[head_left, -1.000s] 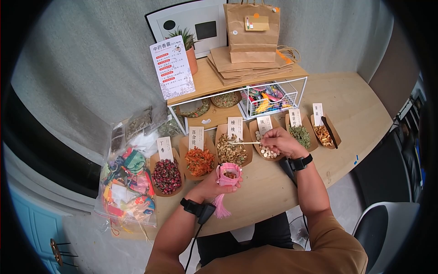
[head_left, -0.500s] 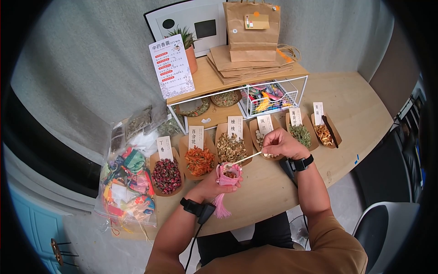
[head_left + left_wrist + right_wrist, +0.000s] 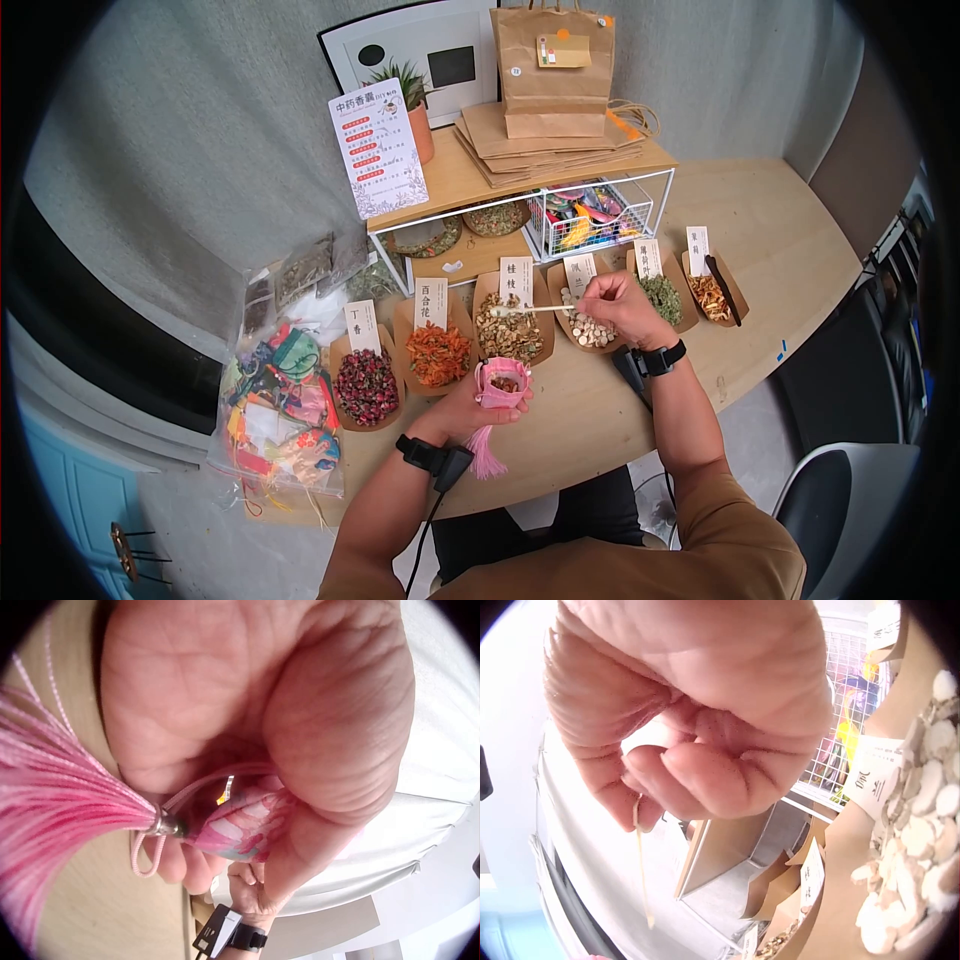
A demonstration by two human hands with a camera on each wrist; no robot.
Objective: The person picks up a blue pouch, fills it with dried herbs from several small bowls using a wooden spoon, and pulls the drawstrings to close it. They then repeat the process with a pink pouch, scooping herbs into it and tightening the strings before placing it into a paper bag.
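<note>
My left hand [image 3: 455,412] holds a small pink pouch [image 3: 497,398], its mouth spread at the top with dried bits showing inside. In the left wrist view a pink tassel [image 3: 71,802] hangs from the pouch's bottom on a metal bead and cord. My right hand [image 3: 622,305] pinches the end of a thin, pale long-handled spoon [image 3: 545,309] between thumb and fingers. Its tip lies over the tray of brownish dried herbs [image 3: 510,330], beyond the pouch. Beneath the right hand is a tray of white round slices [image 3: 592,331], partly hidden.
Trays of dark rosebuds [image 3: 366,388], orange petals [image 3: 436,355], green leaves [image 3: 657,294] and yellow-brown strips [image 3: 708,297] stand in the row, each with a card. A bag of colourful pouches [image 3: 285,400] lies left. Behind stands a small shelf [image 3: 440,190] with paper bags [image 3: 553,90].
The spoon's tip dipped from the herb tray to the pouch's mouth, then swung back over the brownish herbs. My left hand and the pouch have stayed in place.
</note>
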